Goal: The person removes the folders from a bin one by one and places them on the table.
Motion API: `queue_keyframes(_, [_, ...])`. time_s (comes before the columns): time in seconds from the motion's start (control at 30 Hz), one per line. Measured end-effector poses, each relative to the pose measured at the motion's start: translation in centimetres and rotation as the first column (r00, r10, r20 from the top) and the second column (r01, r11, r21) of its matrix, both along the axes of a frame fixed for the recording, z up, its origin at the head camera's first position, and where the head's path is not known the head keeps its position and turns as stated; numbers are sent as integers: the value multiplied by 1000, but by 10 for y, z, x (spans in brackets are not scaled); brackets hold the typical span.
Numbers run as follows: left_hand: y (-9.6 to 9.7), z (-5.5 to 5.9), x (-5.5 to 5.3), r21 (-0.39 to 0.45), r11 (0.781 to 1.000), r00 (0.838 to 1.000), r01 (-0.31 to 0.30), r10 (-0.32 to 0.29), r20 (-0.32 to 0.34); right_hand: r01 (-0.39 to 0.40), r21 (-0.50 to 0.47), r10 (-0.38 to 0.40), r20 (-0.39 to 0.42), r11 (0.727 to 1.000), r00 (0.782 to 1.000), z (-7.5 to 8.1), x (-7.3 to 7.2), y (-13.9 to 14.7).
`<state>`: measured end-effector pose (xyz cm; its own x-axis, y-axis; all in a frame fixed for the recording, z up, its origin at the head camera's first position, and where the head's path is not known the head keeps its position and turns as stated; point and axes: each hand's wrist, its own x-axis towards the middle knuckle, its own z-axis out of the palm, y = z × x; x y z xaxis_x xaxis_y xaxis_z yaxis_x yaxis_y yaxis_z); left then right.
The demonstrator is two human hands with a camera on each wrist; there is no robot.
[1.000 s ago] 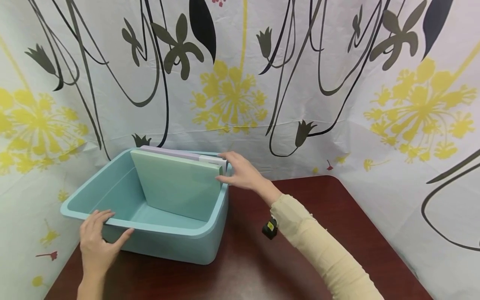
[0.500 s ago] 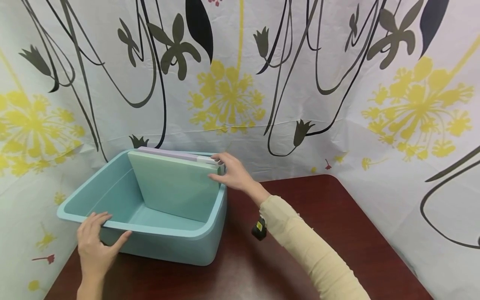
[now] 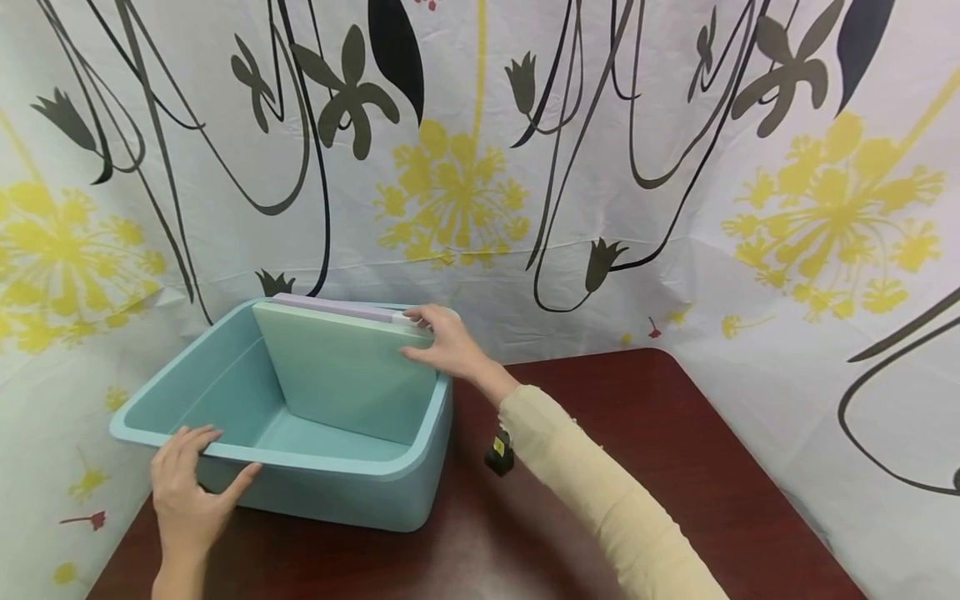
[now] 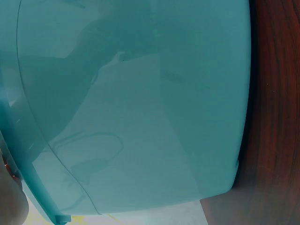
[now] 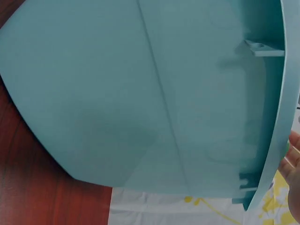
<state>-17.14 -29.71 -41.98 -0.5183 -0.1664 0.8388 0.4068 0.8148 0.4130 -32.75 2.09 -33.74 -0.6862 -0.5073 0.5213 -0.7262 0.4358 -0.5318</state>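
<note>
A light green binder stands upright on edge inside the blue plastic bin. Behind it a purple binder, white at its right end, shows only along its top. My right hand straddles the tops of both near their right end, thumb on the green front and fingertips over the white part. My left hand holds the bin's near rim at the left, fingers over it and thumb outside. Both wrist views mostly show the outside of the bin wall, with part of my right hand past the rim.
The bin stands on a dark red wooden table, toward its left and back. A white sheet with a flower print hangs close behind and along both sides. A small black device hangs below my right sleeve.
My right hand has slid leftward along the binder tops, away from the bin's right rim. The binders stay in place within the bin, and my left hand keeps its place on the rim.
</note>
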Motion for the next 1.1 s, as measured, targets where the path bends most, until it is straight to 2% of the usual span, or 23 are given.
queue_keyframes(0.27, [-1, -1, 0, 2, 1000, 1000, 1, -1, -1, -25, 121, 17, 68, 992, 998, 7, 0, -12])
queue_keyframes(0.43, [-2, -2, 0, 11, 1000, 1000, -2, 2, -8, -28, 200, 18, 50, 979, 999, 5, -2, -18])
queue_keyframes(0.63, [-1, -2, -2, 15, 1000, 1000, 5, -4, -20, 16, 231, -17, 4, 973, 1000, 2, -4, -22])
queue_keyframes(0.77, [-1, -3, -1, 16, 1000, 1000, 0, 1, -23, 18, 264, -17, -8, 964, 1000, 2, -5, -25])
queue_keyframes(0.9, [-2, -3, 0, 7, 1000, 1000, -8, 8, -1, -6, 255, 7, -2, 967, 1000, 2, -4, -28])
queue_keyframes(1.1, [-3, -2, 0, -10, 1000, 1000, -4, 4, 28, -24, 149, 26, -12, 988, 1000, 1, -1, -27])
